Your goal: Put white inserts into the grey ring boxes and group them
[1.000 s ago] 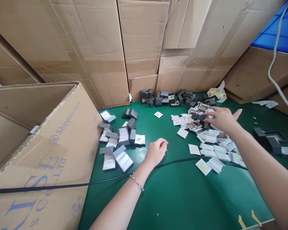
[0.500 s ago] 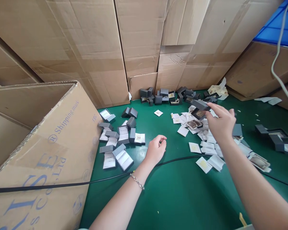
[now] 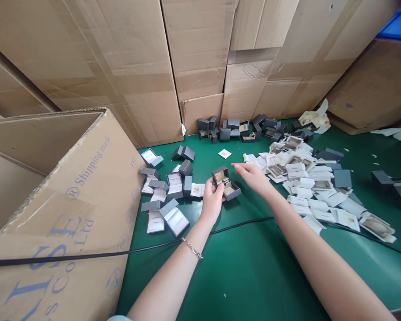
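small dark-grey hinged box with yellowish patches inside, lid raised, near the middle of the view and low over the glossy green tabletop, cannot tell whether touching; pinched firmly between thumb and fingers of the bare left hand. just beside the raised lid, apart from it, the bare right hand, fingers drawn together; cannot tell whether gripping anything tiny. around the left wrist, a silver chain-link bracelet. seemingly only partway along: lid already open, contents apparently in place, too small to identify. farther left, a cluster of opened dark-grey boxes with white linings, out of both hands; to the right, a broad heap of flat white paper pieces and pale rectangular inserts. beyond, one small white square card lying alone, then a jumbled row of dark-grey boxes before brown cardboard cartons, several with insides showing, apparently left for later or set aside, cannot tell which.
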`<state>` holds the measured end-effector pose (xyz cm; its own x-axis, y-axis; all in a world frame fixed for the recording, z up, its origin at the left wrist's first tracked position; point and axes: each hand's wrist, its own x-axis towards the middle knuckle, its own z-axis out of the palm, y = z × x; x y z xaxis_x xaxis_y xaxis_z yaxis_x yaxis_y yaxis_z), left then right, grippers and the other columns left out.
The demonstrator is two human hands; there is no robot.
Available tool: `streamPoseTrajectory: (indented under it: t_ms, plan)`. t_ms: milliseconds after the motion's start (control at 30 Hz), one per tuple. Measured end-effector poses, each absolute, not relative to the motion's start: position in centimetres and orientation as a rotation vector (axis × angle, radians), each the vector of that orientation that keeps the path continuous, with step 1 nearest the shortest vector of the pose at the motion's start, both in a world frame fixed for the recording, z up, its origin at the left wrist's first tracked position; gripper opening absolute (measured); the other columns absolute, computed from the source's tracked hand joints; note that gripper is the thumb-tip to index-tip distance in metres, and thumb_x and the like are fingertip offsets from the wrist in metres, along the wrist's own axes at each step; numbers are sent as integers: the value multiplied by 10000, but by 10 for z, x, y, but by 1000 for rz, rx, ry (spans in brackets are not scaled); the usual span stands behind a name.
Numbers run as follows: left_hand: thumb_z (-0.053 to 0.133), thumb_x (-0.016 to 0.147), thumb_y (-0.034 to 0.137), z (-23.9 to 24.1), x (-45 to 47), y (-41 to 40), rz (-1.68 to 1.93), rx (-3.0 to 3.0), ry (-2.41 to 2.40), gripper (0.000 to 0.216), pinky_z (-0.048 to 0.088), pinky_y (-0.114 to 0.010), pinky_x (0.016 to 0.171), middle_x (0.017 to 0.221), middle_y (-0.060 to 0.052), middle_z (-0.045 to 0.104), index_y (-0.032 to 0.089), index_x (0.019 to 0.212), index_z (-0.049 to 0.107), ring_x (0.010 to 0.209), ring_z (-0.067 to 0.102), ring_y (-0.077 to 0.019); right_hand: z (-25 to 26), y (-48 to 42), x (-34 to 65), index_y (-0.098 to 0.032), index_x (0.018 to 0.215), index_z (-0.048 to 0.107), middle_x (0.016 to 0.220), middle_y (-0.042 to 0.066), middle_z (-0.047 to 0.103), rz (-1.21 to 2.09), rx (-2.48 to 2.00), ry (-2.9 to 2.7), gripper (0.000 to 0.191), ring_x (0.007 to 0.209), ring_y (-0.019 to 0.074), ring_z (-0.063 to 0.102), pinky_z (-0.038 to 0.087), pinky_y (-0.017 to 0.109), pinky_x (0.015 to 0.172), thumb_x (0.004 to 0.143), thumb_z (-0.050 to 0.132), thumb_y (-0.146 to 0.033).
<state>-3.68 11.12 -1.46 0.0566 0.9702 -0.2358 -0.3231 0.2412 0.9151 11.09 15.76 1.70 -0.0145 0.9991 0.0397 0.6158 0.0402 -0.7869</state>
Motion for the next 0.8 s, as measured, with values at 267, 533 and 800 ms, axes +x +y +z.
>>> streamPoseTrajectory:
  t_ms: [267, 533, 800]
  plan:
    - [448, 858, 298, -11, -38, 110, 1101, 796, 1088, 309, 524, -239, 642, 993, -68, 630, 196, 1149, 441, 836, 635, -159, 3, 207, 148, -125, 959, 653, 990, 151, 637, -256, -2167, -2024, 290, 926, 293, 569, 266, 584, 931, 814, 417, -212]
    - [477, 833, 276, -11, -39, 112, 1101, 770, 1043, 337, 525, -219, 610, 905, -42, 628, 196, 1158, 450, 764, 631, -136, 8, 203, 142, -139, 811, 635, 816, 109, 654, -335, -2006, -1959, 326, 784, 242, 573, 146, 590, 999, 876, 334, -246]
    - [476, 810, 225, -12, -37, 112, 1112, 724, 995, 339, 526, -233, 673, 970, -45, 640, 191, 1147, 462, 805, 633, -136, 27, 140, 125, -176, 894, 639, 838, 66, 650, 560, -1646, -1379, 261, 761, 198, 580, 458, 350, 733, 751, 514, -354]
